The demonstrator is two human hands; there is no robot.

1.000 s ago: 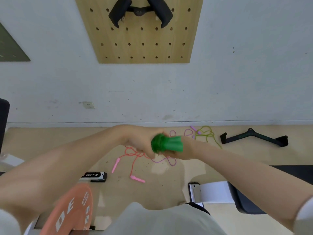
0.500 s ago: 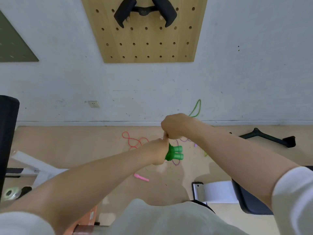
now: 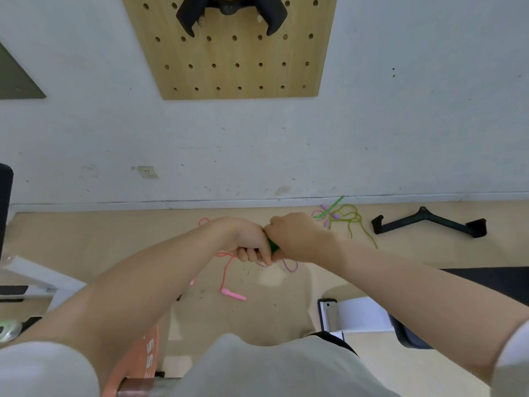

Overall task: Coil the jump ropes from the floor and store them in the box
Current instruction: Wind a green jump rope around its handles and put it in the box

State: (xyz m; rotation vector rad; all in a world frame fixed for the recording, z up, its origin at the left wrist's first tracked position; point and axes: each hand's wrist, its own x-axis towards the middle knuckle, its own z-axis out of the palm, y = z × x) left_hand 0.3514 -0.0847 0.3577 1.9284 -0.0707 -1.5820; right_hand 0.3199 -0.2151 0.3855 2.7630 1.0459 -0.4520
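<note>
Orange weight plate [image 3: 146,359] sits nearest, low left, partly cut off by the person's pale shirt. At right a black bench edge [image 3: 486,277] w/ a white frame part [image 3: 357,315] beside it. Mid-scene, both hands meet over the tan floor [image 3: 100,239]: left hand [image 3: 247,242] & right hand [image 3: 297,237] pressed knuckle to knuckle, fingers curled round the green jump rope handles [image 3: 273,245], of which only a sliver shows between them. A blurred green cord [image 3: 329,210] runs up-right from behind the right hand. Under the hands, on the floor: pink jump rope [image 3: 229,285], one handle lying near, & purple jump rope [image 3: 290,265] looping just right of it. Farther right, near the wall, an olive jump rope [image 3: 352,222] in a loose tangle. Black cable-row bar [image 3: 429,223] lies far right. On the white wall: outlet [image 3: 148,172], wooden pegboard [image 3: 229,67] w/ a black handle attachment [image 3: 229,10] hung at top. No storage container in frame.
</note>
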